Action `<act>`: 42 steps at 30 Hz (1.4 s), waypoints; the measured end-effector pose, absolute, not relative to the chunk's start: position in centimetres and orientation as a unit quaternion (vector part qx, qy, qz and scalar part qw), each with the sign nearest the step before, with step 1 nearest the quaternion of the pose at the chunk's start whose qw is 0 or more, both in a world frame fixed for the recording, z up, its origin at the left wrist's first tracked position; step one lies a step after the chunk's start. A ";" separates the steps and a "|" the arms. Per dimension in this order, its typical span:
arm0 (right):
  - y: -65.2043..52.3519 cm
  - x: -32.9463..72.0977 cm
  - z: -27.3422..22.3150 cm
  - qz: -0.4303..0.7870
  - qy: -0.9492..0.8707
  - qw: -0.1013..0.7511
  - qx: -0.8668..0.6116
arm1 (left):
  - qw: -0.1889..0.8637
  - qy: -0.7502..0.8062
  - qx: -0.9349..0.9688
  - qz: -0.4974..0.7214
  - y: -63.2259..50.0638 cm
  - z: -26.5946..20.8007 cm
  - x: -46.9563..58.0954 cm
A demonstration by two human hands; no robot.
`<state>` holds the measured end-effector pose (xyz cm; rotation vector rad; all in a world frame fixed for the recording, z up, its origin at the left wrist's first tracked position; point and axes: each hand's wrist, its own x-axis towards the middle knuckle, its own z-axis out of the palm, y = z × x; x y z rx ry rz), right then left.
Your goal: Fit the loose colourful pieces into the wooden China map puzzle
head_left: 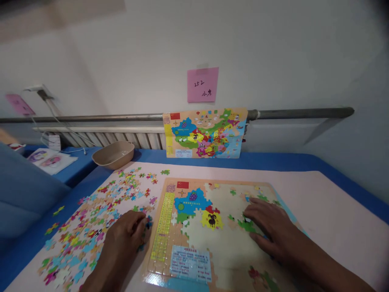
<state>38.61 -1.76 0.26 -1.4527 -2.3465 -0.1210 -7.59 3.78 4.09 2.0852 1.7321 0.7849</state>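
Observation:
A partly filled jigsaw puzzle board [199,235] showing a map lies on the table. Its left border, a blue region and a yellow patch with a ram are assembled; much of the middle is bare cream. My right hand [272,223] rests over the board's right half, fingers stretched and thumb apart, close to some loose green puzzle pieces [244,224]. Beside the board's left edge, my left hand [124,231] is curled with fingers together; whatever is in them is hidden. Near those fingertips and under the wrist spreads a heap of loose puzzle pieces [82,233].
A printed map picture [206,136] leans upright against the pipe [304,114] at the wall. The beige basin [115,155] stands at the back left. A pink note [202,85] is taped above. Drawings [51,160] lie on the neighbouring blue table.

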 end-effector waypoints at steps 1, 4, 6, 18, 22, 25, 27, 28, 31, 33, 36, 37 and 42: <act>-1.7 38.7 0.1 -0.045 -0.835 0.190 -0.514 | 0.158 0.601 0.734 0.275 3.8 4.0 -7.6; -1.7 38.7 -0.1 -0.048 -0.837 0.194 -0.509 | 0.158 0.591 0.742 0.275 4.1 3.7 -7.8; -1.6 38.7 0.0 -0.047 -0.838 0.193 -0.509 | 0.155 0.590 0.743 0.274 4.1 3.4 -7.9; -1.5 38.5 0.2 -0.026 -0.836 0.200 -0.510 | 0.117 0.470 0.841 0.242 3.4 3.3 -6.9; -2.1 37.4 2.4 0.024 -0.830 0.169 -0.532 | 0.143 0.425 0.873 0.194 3.0 3.5 -5.7; -2.5 36.6 3.8 0.059 -0.821 0.156 -0.547 | 0.167 0.381 0.897 0.151 2.8 5.4 -3.2; -2.6 36.3 4.3 0.077 -0.814 0.161 -0.553 | 0.161 0.346 0.914 0.136 3.0 7.2 -1.0; -2.7 36.3 4.4 0.083 -0.811 0.166 -0.555 | 0.148 0.333 0.922 0.128 3.3 8.0 0.1; -2.8 36.2 4.5 0.093 -0.808 0.180 -0.553 | 0.103 0.329 0.930 0.123 4.8 9.6 3.2; -2.7 36.1 4.4 0.092 -0.809 0.182 -0.551 | 0.115 0.333 0.929 0.115 5.9 9.9 4.9; -2.6 36.0 4.4 0.084 -0.810 0.184 -0.551 | 0.128 0.325 0.934 0.074 7.0 9.9 7.1; -2.6 36.0 4.5 0.083 -0.810 0.188 -0.549 | 0.121 0.322 0.937 0.063 7.3 9.9 7.6; -2.7 36.2 4.1 0.053 -0.818 0.219 -0.529 | 0.097 0.345 0.931 0.062 8.2 10.0 6.2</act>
